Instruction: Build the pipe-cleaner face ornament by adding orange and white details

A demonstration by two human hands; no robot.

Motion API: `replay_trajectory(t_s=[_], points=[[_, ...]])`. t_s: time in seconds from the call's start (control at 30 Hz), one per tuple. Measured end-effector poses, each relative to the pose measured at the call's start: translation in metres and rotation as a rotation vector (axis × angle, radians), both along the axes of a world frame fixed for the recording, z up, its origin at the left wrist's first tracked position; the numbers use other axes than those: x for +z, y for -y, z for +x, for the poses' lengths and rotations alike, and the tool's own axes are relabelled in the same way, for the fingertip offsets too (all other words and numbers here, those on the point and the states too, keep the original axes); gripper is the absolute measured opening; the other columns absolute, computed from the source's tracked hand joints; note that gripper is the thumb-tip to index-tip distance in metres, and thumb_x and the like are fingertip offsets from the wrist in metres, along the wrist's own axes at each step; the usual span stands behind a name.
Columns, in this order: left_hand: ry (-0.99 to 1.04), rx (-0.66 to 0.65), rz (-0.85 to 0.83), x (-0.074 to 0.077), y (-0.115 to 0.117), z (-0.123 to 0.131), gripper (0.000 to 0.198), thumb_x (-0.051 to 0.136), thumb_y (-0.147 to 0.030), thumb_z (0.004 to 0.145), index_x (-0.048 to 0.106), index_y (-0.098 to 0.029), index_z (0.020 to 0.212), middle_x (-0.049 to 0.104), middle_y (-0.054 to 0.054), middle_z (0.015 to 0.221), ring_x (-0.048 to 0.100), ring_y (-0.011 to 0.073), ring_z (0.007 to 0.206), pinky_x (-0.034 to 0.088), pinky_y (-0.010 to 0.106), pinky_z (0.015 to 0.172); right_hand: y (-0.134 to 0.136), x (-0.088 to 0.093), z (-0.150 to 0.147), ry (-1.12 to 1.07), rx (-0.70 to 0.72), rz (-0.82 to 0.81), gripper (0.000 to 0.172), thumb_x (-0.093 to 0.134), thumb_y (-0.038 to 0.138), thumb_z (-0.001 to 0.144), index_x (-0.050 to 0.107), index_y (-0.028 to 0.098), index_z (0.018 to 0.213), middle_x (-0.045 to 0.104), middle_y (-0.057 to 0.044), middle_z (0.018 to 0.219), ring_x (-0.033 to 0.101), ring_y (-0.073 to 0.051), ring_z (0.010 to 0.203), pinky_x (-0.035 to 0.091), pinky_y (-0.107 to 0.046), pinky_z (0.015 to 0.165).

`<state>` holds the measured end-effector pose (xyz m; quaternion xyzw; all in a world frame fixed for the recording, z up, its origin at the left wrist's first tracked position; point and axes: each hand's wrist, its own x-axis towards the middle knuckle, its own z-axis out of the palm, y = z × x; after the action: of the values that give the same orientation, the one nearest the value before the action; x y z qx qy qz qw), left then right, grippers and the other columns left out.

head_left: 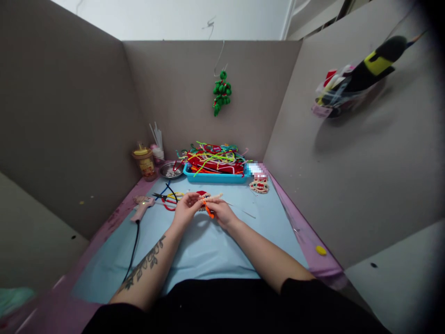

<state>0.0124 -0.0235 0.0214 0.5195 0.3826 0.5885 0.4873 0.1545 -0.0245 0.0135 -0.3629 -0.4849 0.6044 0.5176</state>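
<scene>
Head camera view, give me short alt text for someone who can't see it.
The left hand and right hand pinch a small orange and cream pipe-cleaner piece over a light blue mat. Behind sits a blue tray heaped with coloured pipe cleaners; a pink glue gun lies to the left.

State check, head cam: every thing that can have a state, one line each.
left hand, pinching pipe-cleaner piece
right hand, pinching the same piece
glue gun, lying on mat, cord attached
blue tray, piled with pipe cleaners
green ornament, hanging from hook
lidded cup, upright
</scene>
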Motion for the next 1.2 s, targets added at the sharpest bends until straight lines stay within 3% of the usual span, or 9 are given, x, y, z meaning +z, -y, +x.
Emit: replay_trajectory(t_s=[0.17, 0.3, 0.43, 0.5, 0.57, 0.63, 0.8, 0.97, 1.2], points=[[-0.031, -0.062, 0.015, 0.000, 0.001, 0.002, 0.037, 0.080, -0.034, 0.063, 0.061, -0.016, 0.089, 0.069, 0.005, 0.086, 0.065, 0.0172, 0.080, 0.052, 0.031, 0.076, 0.003, -0.002, 0.003, 0.232, 0.033, 0.151, 0.013, 0.056, 0.025, 0.067, 0.062, 0.017, 0.058, 0.049, 0.004, 0.051, 0.041, -0.009, 0.051, 0.032, -0.023, 0.049], [-0.012, 0.086, 0.038, -0.004, -0.004, -0.003, 0.036, 0.078, -0.035, 0.065, 0.062, -0.016, 0.091, 0.068, 0.004, 0.084, 0.064, 0.0162, 0.078, 0.051, 0.031, 0.076, -0.004, -0.002, 0.009, 0.303, 0.032, 0.082, 0.015, 0.061, 0.027, 0.065, 0.058, 0.017, 0.053, 0.047, 0.005, 0.046, 0.039, -0.008, 0.046, 0.030, -0.022, 0.047], [-0.016, 0.192, 0.003, -0.009, -0.011, -0.011, 0.042, 0.080, -0.033, 0.061, 0.061, -0.015, 0.094, 0.067, 0.005, 0.086, 0.063, 0.0161, 0.079, 0.050, 0.030, 0.076, -0.022, 0.001, 0.029, 0.187, -0.245, -0.035, 0.020, 0.063, 0.033, 0.065, 0.063, 0.015, 0.072, 0.054, 0.002, 0.053, 0.046, -0.010, 0.047, 0.034, -0.022, 0.046], [-0.039, 0.202, 0.008, -0.009, -0.012, -0.012, 0.042, 0.080, -0.033, 0.061, 0.061, -0.015, 0.094, 0.067, 0.006, 0.086, 0.063, 0.0163, 0.079, 0.050, 0.031, 0.076, -0.029, 0.003, 0.039, 0.127, -0.423, -0.070, 0.034, 0.064, 0.035, 0.066, 0.062, 0.016, 0.094, 0.062, -0.001, 0.070, 0.055, -0.012, 0.056, 0.039, -0.021, 0.047], [-0.071, 0.202, 0.027, -0.008, -0.011, -0.011, 0.039, 0.079, -0.033, 0.063, 0.062, -0.015, 0.093, 0.067, 0.006, 0.086, 0.063, 0.0167, 0.079, 0.050, 0.031, 0.076, -0.030, 0.004, 0.042, 0.136, -0.508, -0.044, 0.044, 0.063, 0.038, 0.068, 0.057, 0.019, 0.107, 0.064, -0.002, 0.084, 0.060, -0.013, 0.065, 0.041, -0.020, 0.048], [-0.107, 0.199, 0.056, -0.005, -0.007, -0.009, 0.035, 0.077, -0.033, 0.065, 0.062, -0.016, 0.092, 0.067, 0.005, 0.085, 0.064, 0.0171, 0.078, 0.051, 0.031, 0.075, -0.026, 0.004, 0.039, 0.173, -0.438, -0.009, 0.043, 0.062, 0.043, 0.071, 0.056, 0.020, 0.108, 0.063, -0.002, 0.086, 0.060, -0.012, 0.065, 0.041, -0.019, 0.046], [-0.254, 0.205, 0.176, -0.002, -0.001, -0.007, 0.019, 0.072, -0.029, 0.072, 0.067, -0.018, 0.086, 0.069, 0.006, 0.086, 0.064, 0.0184, 0.079, 0.051, 0.030, 0.075, -0.011, 0.003, 0.018, 0.162, -0.061, -0.042, 0.040, 0.064, 0.052, 0.069, 0.061, 0.016, 0.088, 0.061, 0.001, 0.063, 0.052, -0.009, 0.048, 0.036, -0.019, 0.042], [-0.442, 0.201, 0.389, -0.008, -0.005, -0.011, 0.011, 0.067, -0.027, 0.077, 0.072, -0.019, 0.084, 0.072, 0.007, 0.089, 0.066, 0.0207, 0.085, 0.051, 0.034, 0.082, -0.007, 0.002, 0.012, 0.110, -0.001, -0.021, 0.035, 0.071, 0.048, 0.063, 0.064, 0.015, 0.072, 0.058, 0.003, 0.054, 0.047, -0.007, 0.046, 0.034, -0.020, 0.043], [-0.564, 0.180, 0.510, -0.012, -0.005, -0.014, 0.014, 0.062, -0.026, 0.082, 0.072, -0.019, 0.090, 0.074, 0.007, 0.093, 0.069, 0.0198, 0.085, 0.055, 0.032, 0.080, -0.005, 0.001, 0.011, 0.089, 0.068, -0.051, 0.037, 0.075, 0.047, 0.061, 0.067, 0.015, 0.079, 0.060, 0.003, 0.058, 0.048, -0.008, 0.048, 0.034, -0.021, 0.045]])
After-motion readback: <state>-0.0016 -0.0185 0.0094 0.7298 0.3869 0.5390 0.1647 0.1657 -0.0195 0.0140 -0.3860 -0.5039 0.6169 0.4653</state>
